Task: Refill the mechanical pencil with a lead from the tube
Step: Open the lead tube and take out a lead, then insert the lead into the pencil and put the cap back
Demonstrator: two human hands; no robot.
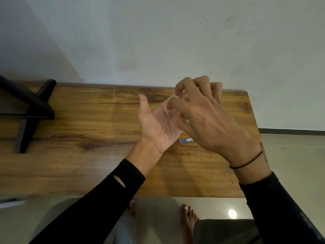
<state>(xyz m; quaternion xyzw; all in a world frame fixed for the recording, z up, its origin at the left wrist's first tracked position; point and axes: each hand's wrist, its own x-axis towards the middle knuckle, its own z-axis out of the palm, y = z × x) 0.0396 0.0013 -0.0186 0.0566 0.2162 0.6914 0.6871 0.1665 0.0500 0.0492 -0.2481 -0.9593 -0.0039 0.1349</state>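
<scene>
My left hand (158,124) is held palm up above the wooden table (88,134), thumb spread wide; its fingers are hidden under my right hand. My right hand (207,118) hovers over it, back toward the camera, with fingertips curled down onto the left palm and fingers. Anything pinched there is too thin or too hidden to see. A small purple-grey lead tube (185,140) lies flat on the table just below both hands, partly covered by the right hand. No mechanical pencil shows in this view.
A black stand with crossed legs (29,111) occupies the table's far left. A pale wall runs behind the table. The table's right edge (253,124) drops to a tiled floor. My bare feet (189,219) are below the front edge.
</scene>
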